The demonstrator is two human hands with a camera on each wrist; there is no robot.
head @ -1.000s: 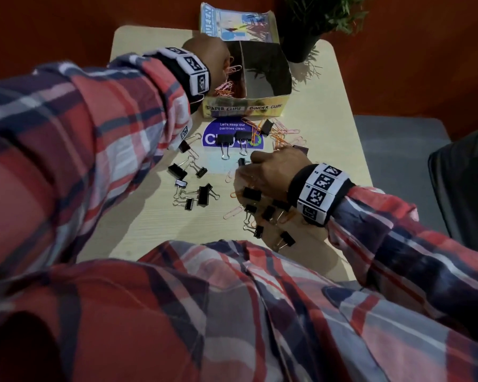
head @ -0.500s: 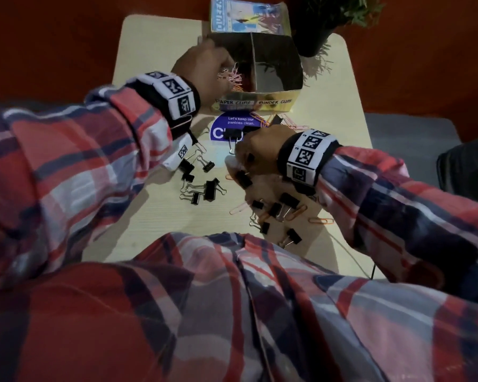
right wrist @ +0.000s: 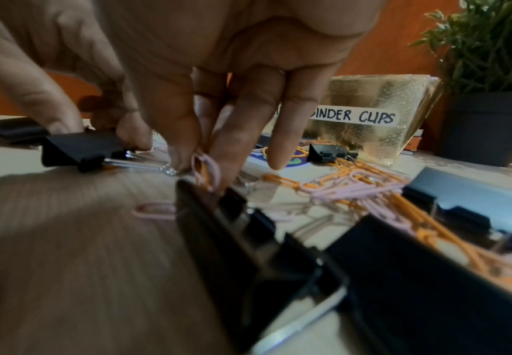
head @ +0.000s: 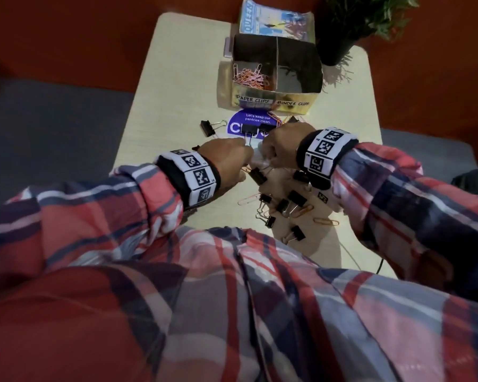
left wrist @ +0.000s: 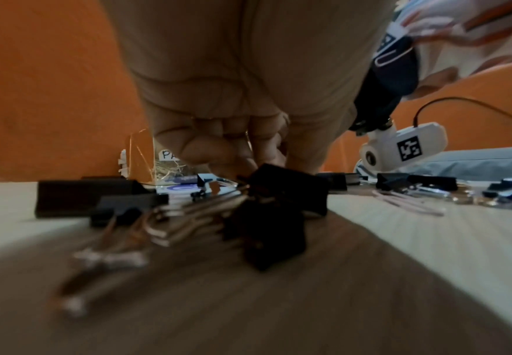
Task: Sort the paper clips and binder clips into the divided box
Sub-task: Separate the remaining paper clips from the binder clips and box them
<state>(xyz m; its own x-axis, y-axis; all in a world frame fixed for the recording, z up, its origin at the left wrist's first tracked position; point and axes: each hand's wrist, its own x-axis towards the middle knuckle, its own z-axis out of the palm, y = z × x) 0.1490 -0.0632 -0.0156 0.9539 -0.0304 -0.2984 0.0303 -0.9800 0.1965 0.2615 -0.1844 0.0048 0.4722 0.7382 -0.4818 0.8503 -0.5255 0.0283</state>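
The gold divided box stands at the table's far side, with pink and orange paper clips in its left compartment. Both hands are down on the table in front of it, close together. My left hand pinches a black binder clip lying on the table, which also shows in the left wrist view as the binder clip. My right hand pinches a pink paper clip with an orange one, between thumb and fingers. Its fingers are hidden in the head view behind the right hand.
Several black binder clips and loose paper clips lie scattered near me. More orange and pink clips are heaped by a blue sticker. A potted plant stands right of the box, a booklet behind it.
My left hand came back from the paper clip compartment down to the table and took hold of a binder clip. My right hand moved away from me, toward the blue sticker, next to the left.
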